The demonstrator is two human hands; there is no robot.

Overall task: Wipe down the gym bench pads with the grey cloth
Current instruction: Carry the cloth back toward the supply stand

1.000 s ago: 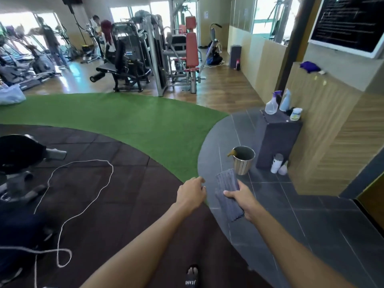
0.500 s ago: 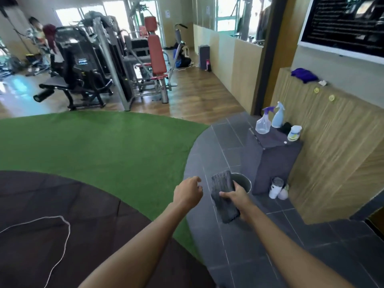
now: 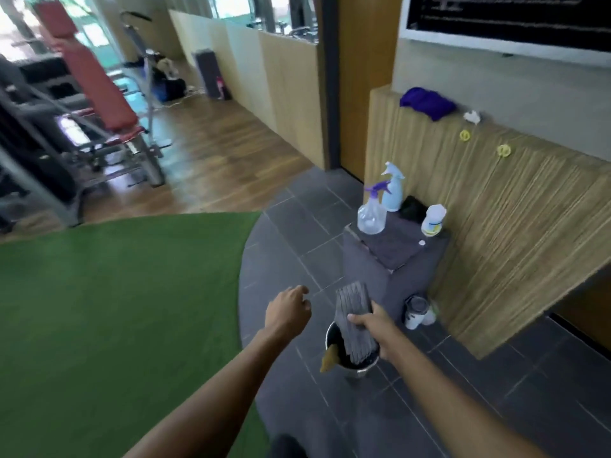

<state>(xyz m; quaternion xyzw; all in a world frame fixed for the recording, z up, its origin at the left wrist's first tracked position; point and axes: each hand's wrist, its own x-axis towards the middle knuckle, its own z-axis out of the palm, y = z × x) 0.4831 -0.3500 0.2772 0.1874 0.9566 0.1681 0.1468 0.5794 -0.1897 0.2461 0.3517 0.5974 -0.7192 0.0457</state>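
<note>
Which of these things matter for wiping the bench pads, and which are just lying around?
For the job: grey cloth, gripped by the right hand; red bench pads; possibly the spray bottles.
Lying about: purple cloth, metal bucket, white bottle.

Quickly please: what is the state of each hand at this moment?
Left hand: open, fingers loosely curled, holding nothing.
Right hand: closed around the grey cloth.
</note>
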